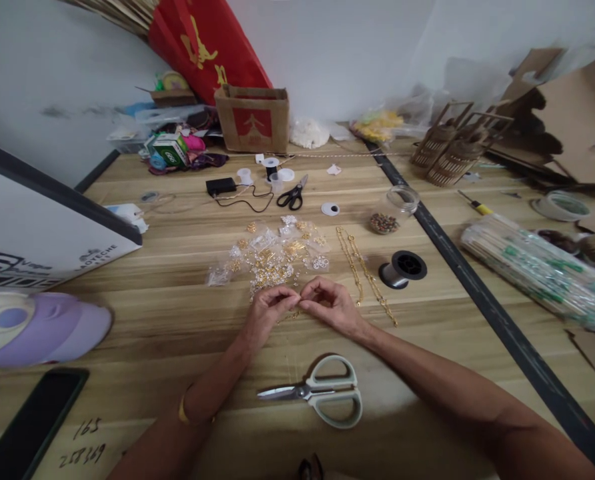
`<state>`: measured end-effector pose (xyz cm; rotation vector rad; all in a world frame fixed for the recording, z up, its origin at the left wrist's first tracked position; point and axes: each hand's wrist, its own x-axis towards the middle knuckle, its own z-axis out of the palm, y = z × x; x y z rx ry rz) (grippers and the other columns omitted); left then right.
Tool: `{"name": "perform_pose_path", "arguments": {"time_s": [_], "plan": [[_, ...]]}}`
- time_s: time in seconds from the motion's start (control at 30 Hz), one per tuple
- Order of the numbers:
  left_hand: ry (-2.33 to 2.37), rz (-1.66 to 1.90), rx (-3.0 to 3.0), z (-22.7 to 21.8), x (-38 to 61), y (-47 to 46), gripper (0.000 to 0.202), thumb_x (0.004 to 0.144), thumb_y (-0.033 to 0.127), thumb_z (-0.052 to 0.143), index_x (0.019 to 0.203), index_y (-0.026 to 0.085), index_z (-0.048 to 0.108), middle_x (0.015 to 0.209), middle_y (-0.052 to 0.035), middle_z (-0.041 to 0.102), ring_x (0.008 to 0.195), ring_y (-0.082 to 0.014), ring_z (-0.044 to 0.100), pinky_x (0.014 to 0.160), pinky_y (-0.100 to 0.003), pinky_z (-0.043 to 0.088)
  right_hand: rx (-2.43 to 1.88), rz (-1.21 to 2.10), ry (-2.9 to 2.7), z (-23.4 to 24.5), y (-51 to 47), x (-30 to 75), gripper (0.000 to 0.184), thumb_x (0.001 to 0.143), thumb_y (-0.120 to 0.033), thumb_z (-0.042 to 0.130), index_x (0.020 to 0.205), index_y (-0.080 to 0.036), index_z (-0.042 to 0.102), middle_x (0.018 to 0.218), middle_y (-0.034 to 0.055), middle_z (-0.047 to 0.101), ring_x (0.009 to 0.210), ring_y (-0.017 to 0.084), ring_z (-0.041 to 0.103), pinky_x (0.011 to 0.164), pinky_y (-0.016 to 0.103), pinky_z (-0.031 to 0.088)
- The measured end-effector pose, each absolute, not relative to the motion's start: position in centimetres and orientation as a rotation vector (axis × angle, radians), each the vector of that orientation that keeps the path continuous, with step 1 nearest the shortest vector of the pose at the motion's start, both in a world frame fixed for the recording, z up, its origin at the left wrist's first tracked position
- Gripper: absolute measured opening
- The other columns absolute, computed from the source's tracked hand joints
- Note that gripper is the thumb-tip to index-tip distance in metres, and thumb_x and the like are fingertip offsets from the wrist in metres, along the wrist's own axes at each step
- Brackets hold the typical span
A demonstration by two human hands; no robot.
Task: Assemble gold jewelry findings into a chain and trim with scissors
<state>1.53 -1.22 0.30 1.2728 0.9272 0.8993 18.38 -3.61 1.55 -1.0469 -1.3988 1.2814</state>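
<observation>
Scrawl (87, 428) "165"; left hand (267, 313) against right hand (330, 305).

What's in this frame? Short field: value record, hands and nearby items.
surface: wooden table
left hand: fingertips pinched, meeting the other hand's
right hand: fingertips pinched; item between them too small to identify
under hands: thin gold strand
beyond hands: bags of gold findings
right of hands: gold chains, wire spool, bead jar
near edge: grey-handled scissors
far: black scissors
left: phone, purple cap
</observation>
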Motion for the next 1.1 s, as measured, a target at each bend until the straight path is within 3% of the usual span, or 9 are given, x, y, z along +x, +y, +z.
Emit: {"name": "perform_pose_path", "arguments": {"time_s": [0.27, 0.5, 0.7, 1.1], "plan": [[0.958, 0.928, 1.213, 1.0, 1.8, -1.3, 0.009, 0.068, 0.024, 0.069, 0.066, 0.015, 0.067, 0.061, 0.002, 0.059, 0.061, -0.0108, 0.051, 0.062, -0.022, 0.041, -0.997, 1.319, -1.382, 1.3, -3.5, 18.3, 0.026, 0.073, -0.04, 0.067, 0.077, -0.017, 0.056, 0.069, 0.0002, 0.058, 0.06, 0.011, 0.051, 0.055, 0.023, 0.04], [0.936, 0.935, 1.218, 1.2, 1.7, -1.3, 0.012, 0.069, 0.026, 0.068, 0.064, 0.015, 0.066, 0.059, 0.0025, 0.057, 0.06, -0.0099, 0.049, 0.061, -0.021, 0.04, -1.061, 1.205, -1.505, 1.3, -3.3, 19.3, 0.036, 0.084, -0.046, 0.053, 0.064, -0.017, 0.05, 0.065, 0.0002, 0.05, 0.061, 0.012, 0.046, 0.058, 0.024, 0.038], [0.948, 0.903, 1.236, 1.1, 1.7, -1.4, 0.013, 0.067, 0.028, 0.069, 0.066, 0.015, 0.066, 0.061, 0.0013, 0.058, 0.06, -0.011, 0.049, 0.059, -0.022, 0.039, -1.036, 1.333, -1.397, 1.8, -3.3, 18.7, 0.028, 0.073, -0.042, 0.068, 0.073, -0.017, 0.055, 0.066, -0.0006, 0.055, 0.057, 0.011, 0.048, 0.053, 0.023, 0.037], [0.978, 0.939, 1.265, 1.6, 1.7, -1.3, 0.012, 0.069, 0.026, 0.067, 0.065, 0.015, 0.066, 0.064, 0.0, 0.061, 0.063, -0.0126, 0.052, 0.062, -0.023, 0.041, -0.981, 1.484, -1.364, 1.8, -3.0, 18.5, 0.025, 0.07, -0.037, 0.07, 0.076, -0.016, 0.059, 0.066, -0.0013, 0.058, 0.058, 0.01, 0.05, 0.055, 0.023, 0.039]]}}
